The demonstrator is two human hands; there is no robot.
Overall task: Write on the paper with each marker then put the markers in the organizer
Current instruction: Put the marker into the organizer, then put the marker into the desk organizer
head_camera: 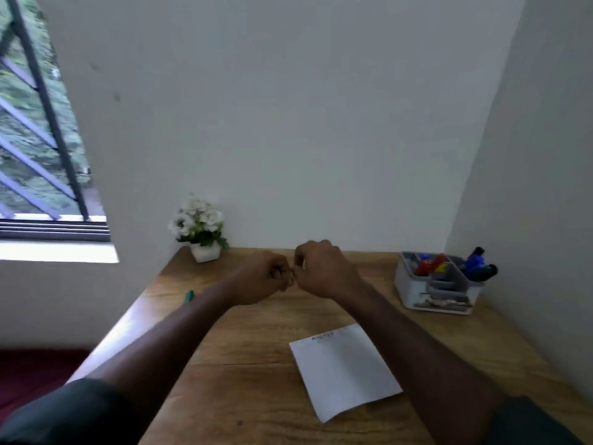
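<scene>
Frankly, you cannot tell what your hands are doing up there: the left hand (268, 277) and right hand (322, 269) are both curled into fists that meet knuckle to knuckle above the far middle of the wooden table (250, 374), and whatever may sit between the fingers is hidden, so whether either one clamps a marker cannot be read. A green marker (189, 296) peeks out just beyond your left forearm near the table's left edge; most of it is covered. The writing at the top of the paper (345, 369) is too faint and small to read.

The grey organizer (438, 292) stands at the far right, close to the side wall. Red markers (430, 264) lean in its left compartments, blue and dark ones (478, 264) stick out on the right; the low front tray holds small items you cannot identify.

A potted white flower (200, 228) sits in the far left corner. The paper lies under your right forearm, well clear of the organizer, with bare wood between them and along the near edge.
</scene>
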